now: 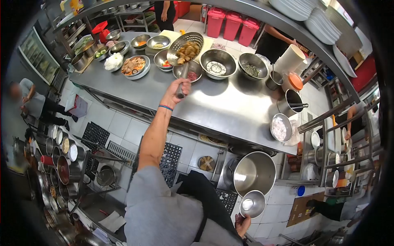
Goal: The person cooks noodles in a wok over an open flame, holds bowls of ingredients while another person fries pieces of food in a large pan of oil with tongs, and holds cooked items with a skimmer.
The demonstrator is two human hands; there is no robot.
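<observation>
My left hand [179, 91] is closed round the handle of a large perforated skimmer [196, 39], stretched out over the steel counter. Brown cooked pieces of food [188, 52] lie in the skimmer, which hangs above several bowls. Just below it is a metal bowl with red contents [192, 76], partly hidden by the handle. Low at the right, my right hand [243, 224] grips the rim of a small metal bowl [252, 204]. That bowl is beside a big steel pot [254, 174] and looks to have nothing in it.
On the steel counter [230, 112] are a bowl of orange and pale pieces [135, 66], a white heap of food [113, 61] and a wide metal bowl [218, 64]. Stacked plates [322, 26] rest on the overhead shelf. Another person [35, 98] is at the left.
</observation>
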